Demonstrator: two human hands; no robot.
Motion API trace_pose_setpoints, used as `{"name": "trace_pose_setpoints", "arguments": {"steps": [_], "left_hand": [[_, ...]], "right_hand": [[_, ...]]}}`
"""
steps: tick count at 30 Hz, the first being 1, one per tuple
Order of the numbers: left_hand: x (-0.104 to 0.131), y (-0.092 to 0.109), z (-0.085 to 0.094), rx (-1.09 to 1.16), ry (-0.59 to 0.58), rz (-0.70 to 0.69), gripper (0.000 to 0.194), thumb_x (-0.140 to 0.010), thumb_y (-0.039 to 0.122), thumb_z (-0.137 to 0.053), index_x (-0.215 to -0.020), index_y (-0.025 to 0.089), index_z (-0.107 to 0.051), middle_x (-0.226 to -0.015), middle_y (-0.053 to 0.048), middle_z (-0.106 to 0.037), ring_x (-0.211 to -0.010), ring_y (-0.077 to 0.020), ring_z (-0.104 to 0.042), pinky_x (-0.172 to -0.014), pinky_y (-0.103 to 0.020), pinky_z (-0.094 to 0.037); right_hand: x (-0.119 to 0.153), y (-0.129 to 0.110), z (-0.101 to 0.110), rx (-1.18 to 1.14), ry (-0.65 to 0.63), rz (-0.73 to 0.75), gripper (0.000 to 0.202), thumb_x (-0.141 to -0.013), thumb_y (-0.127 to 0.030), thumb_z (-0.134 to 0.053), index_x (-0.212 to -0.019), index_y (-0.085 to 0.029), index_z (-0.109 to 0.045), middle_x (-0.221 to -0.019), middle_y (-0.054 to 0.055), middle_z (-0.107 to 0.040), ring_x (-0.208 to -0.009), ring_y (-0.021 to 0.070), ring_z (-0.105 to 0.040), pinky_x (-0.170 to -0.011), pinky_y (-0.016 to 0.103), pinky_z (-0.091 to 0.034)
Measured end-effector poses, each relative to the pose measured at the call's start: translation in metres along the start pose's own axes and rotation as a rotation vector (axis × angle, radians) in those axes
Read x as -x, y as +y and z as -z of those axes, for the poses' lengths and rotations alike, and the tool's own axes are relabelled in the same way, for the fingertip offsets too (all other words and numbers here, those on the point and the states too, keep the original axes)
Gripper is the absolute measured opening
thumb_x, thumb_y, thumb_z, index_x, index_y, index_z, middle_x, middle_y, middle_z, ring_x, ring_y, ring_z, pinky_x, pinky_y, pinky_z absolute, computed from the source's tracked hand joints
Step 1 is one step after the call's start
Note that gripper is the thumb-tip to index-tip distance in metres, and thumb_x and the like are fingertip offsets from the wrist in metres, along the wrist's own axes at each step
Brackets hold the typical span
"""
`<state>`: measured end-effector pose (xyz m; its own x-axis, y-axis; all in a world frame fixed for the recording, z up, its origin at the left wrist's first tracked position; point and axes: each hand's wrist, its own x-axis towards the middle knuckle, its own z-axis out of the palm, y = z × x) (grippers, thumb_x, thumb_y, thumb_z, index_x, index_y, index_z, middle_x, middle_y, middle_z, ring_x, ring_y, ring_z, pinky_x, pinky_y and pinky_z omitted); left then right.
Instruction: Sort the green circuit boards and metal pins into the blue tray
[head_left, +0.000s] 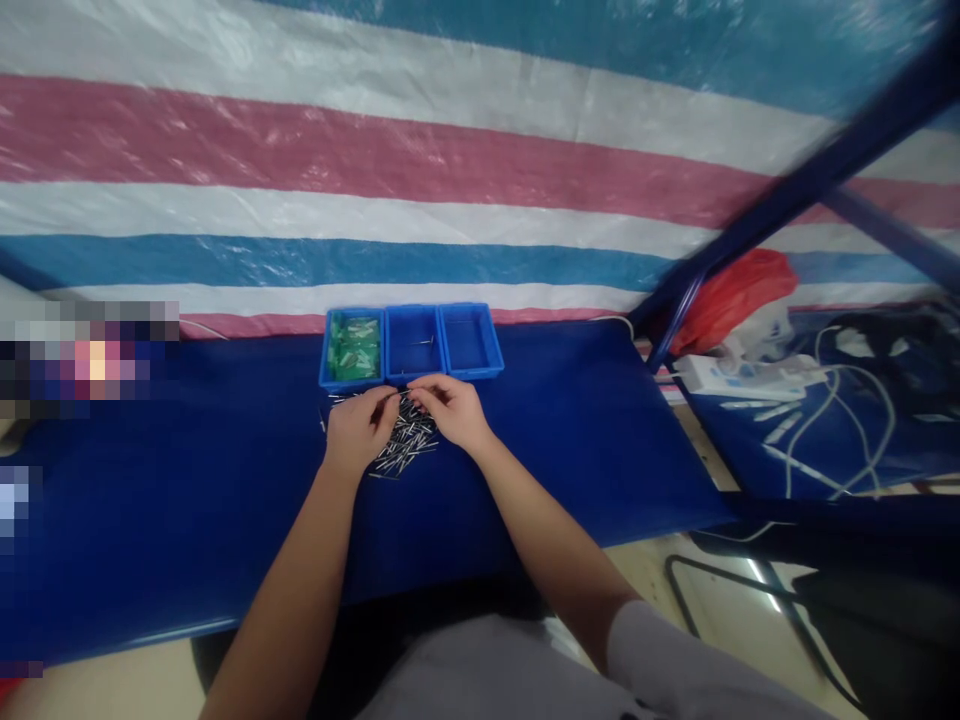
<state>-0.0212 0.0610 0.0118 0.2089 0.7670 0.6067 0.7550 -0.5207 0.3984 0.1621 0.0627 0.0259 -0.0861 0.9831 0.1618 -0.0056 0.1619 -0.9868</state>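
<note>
A loose pile of thin metal pins (409, 440), silvery and dark, lies on the blue tabletop under and between my hands. My left hand (358, 430) is closed over the pile's left side, thumb and fingers pinched together. Opposite it, my right hand (455, 410) pinches too, its fingertips close to the left ones. A thin pin seems to span the small gap between the fingertips, but it is too small to see clearly. Just beyond stand three joined blue bins: the left bin (323, 362) holds small green packets (355, 347), and the middle bin (414, 318) has a few pins.
The right bin (469, 345) adjoins the middle one. A striped plastic sheet (420, 160) hangs behind the blue table (570, 430). To the right are a blue metal frame (750, 220), a red bag (739, 295), a white power strip (750, 375) and looped cables (889, 420).
</note>
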Motion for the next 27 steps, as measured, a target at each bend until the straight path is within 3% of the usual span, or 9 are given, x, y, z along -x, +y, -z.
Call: {"name": "trace_pose_setpoints", "arguments": {"steps": [8, 15, 21, 27], "left_hand": [[-0.0019, 0.0016, -0.0012, 0.009, -0.02, -0.026, 0.026, -0.096, 0.036, -0.051, -0.097, 0.019, -0.071, -0.084, -0.005, -0.076, -0.07, -0.0149, -0.07, -0.07, -0.025, -0.051], [-0.0018, -0.0007, -0.0001, -0.069, -0.003, -0.007, 0.033, -0.097, 0.038, -0.046, -0.086, 0.018, -0.07, -0.072, -0.005, -0.073, -0.062, -0.015, -0.067, -0.063, -0.025, -0.047], [-0.0014, 0.0018, -0.0008, 0.026, 0.005, -0.036, 0.025, -0.093, 0.037, -0.057, -0.104, 0.02, -0.072, -0.084, -0.004, -0.077, -0.07, -0.015, -0.071, -0.071, -0.025, -0.052], [-0.0008, 0.0, -0.0035, 0.027, -0.025, -0.05, 0.027, -0.096, 0.036, -0.052, -0.094, 0.019, -0.073, -0.087, -0.005, -0.077, -0.075, -0.0162, -0.072, -0.072, -0.026, -0.053]], "right_hand": [[0.0009, -0.001, -0.0005, 0.041, 0.022, -0.01, 0.025, -0.086, -0.042, -0.067, -0.087, -0.018, -0.074, -0.075, 0.003, -0.073, -0.063, 0.0139, -0.065, -0.064, 0.027, -0.055], [0.0024, -0.0057, -0.0006, 0.096, 0.011, 0.067, 0.021, -0.083, -0.038, -0.072, -0.095, -0.022, -0.076, -0.091, 0.005, -0.076, -0.065, 0.0134, -0.064, -0.068, 0.029, -0.055], [0.0017, -0.0044, -0.0004, 0.064, 0.014, 0.034, 0.017, -0.085, -0.035, -0.07, -0.089, -0.02, -0.076, -0.083, 0.005, -0.075, -0.065, 0.0149, -0.066, -0.066, 0.029, -0.055], [0.0032, -0.0072, -0.0016, 0.072, 0.007, 0.034, 0.018, -0.084, -0.037, -0.07, -0.088, -0.02, -0.075, -0.08, 0.004, -0.074, -0.063, 0.0143, -0.065, -0.062, 0.028, -0.054]]}}
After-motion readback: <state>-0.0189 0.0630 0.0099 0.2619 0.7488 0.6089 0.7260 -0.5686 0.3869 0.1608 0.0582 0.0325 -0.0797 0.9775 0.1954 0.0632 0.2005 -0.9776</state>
